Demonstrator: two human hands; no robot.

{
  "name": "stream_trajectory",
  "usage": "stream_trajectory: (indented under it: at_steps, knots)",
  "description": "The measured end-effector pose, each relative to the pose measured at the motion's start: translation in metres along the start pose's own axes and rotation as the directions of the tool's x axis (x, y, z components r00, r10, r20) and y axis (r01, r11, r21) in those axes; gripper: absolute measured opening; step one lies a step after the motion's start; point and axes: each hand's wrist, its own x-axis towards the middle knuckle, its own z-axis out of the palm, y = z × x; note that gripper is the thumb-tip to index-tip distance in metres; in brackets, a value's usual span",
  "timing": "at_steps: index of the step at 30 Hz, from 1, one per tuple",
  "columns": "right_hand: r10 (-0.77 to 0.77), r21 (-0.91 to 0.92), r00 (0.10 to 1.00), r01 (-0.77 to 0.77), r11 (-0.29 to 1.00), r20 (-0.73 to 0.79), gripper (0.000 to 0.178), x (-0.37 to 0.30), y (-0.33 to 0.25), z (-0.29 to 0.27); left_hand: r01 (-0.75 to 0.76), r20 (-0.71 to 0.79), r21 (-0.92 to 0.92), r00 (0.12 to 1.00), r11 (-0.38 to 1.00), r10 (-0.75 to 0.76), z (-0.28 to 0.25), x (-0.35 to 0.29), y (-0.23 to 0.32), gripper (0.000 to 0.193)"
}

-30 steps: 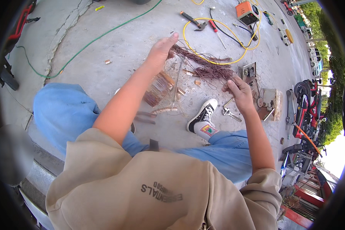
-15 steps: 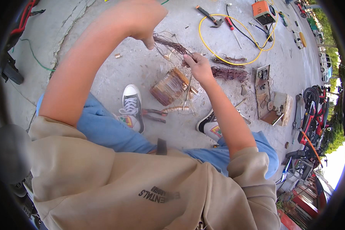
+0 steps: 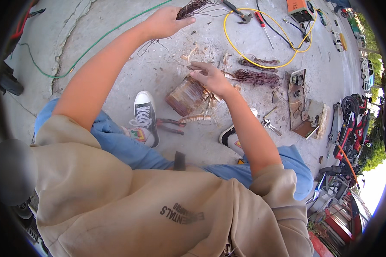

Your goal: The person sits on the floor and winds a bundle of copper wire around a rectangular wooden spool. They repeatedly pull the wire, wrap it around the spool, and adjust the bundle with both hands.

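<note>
At the top of the view my left hand (image 3: 165,22) is closed around a bundle of thin dark copper wire (image 3: 194,8), whose loose ends stick out to the right. My right hand (image 3: 211,79) is lower, above a copper-wound transformer coil (image 3: 188,95). Its thumb and fingers are pinched together at a thin wire strand (image 3: 176,61), which trails from the left hand's side. Beyond my right hand lie two more bundles of dark wire, the larger one (image 3: 257,78) nearer to me. Scraps lie around the coil.
Pliers (image 3: 170,125) lie by my left shoe (image 3: 145,113). Farther off are a hammer (image 3: 240,12), a red screwdriver (image 3: 263,29), a looped yellow hose (image 3: 226,34) and an orange machine (image 3: 299,10). An opened metal casing (image 3: 298,103) is to the right; a green hose (image 3: 103,40) crosses the left.
My left hand has moved up and away with the wire bundle, which has left my right hand. My right hand has dropped slightly toward the coil. More green hose shows.
</note>
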Motion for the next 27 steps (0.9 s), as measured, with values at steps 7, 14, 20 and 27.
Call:
stream_trajectory:
  at_steps: [7, 14, 20, 27]
  knots:
    - [0.163, 0.188, 0.985, -0.149, 0.971, -0.059, 0.025, 0.045, 0.013, 0.005, 0.017, 0.132, 0.070, 0.991, 0.997, -0.027, 0.013, -0.001, -0.006, 0.048]
    - [0.166, 0.444, 0.975, -0.086, 0.892, -0.144, 0.020, 0.082, 0.003, 0.032, 0.249, 0.393, 0.004, 0.890, 0.968, -0.231, 0.076, -0.020, -0.077, 0.043]
    - [-0.009, 0.039, 0.790, 0.041, 0.998, -0.613, 0.027, 0.033, 0.027, 0.009, 0.285, 0.288, 0.349, 0.874, 0.892, -0.392, 0.073, -0.024, -0.078, 0.055]
    - [0.651, 0.500, 0.609, -0.430, 0.752, -0.454, 0.055, -0.054, 0.062, 0.065, 0.099, 0.407, 0.429, 0.866, 0.898, -0.289, 0.083, -0.043, -0.116, 0.061]
